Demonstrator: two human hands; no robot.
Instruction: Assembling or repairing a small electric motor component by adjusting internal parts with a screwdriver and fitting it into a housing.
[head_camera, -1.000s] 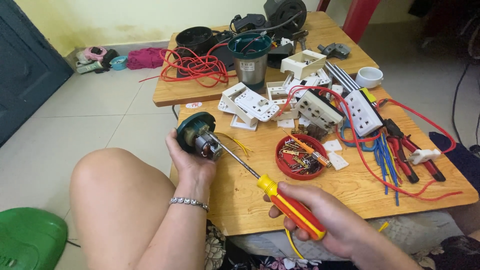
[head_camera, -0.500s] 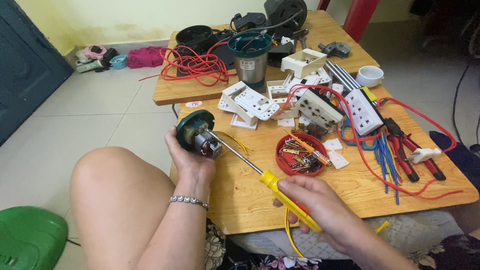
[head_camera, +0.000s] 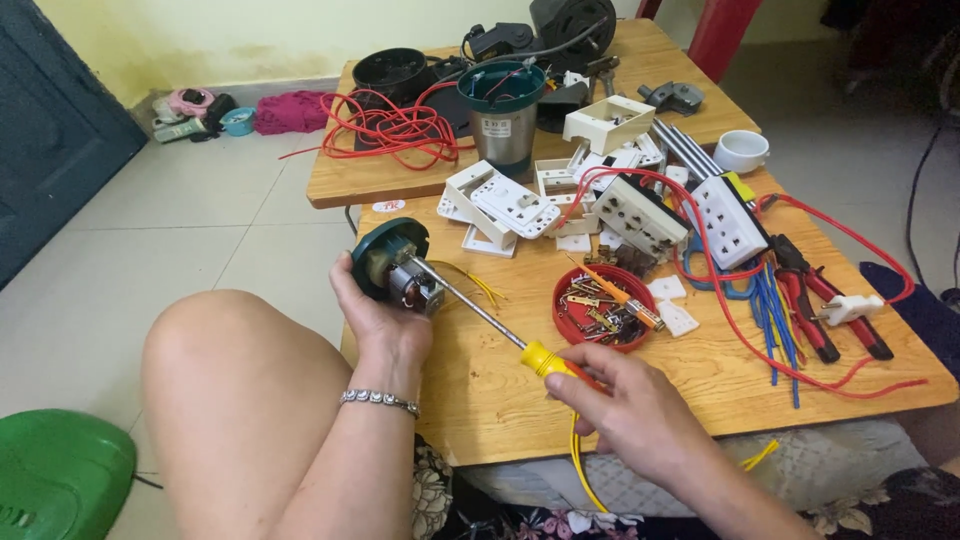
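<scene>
Wooden table (head_camera: 700, 380) carries the clutter; all places below are given from the small motor.

Small motor (head_camera: 395, 270), dark green round cap with bare windings and metal core showing, sits off the table's near-left edge, above the bare knee. Left hand (head_camera: 375, 315) cups it from below and behind, grip clenched around the green cap. Motor's long axis runs from upper left to lower right; the cap faces up-left, the open core end points down-right, toward the other hand.

Screwdriver (head_camera: 500, 330), yellow and red handle, lies down-right of the motor. Its metal shaft follows nearly the same line as the motor's axis, tip up-left and meeting the core end; whether it is seated in a screw cannot be told. Right hand (head_camera: 630, 410) holds the handle, grip closed around it, at the far lower right.

Left hand is the nearer one, touching the motor.

Red dish (head_camera: 605, 310) of small metal parts: right of the motor, just beyond the shaft. Yellow wires (head_camera: 475, 283) trail right from the core.
</scene>
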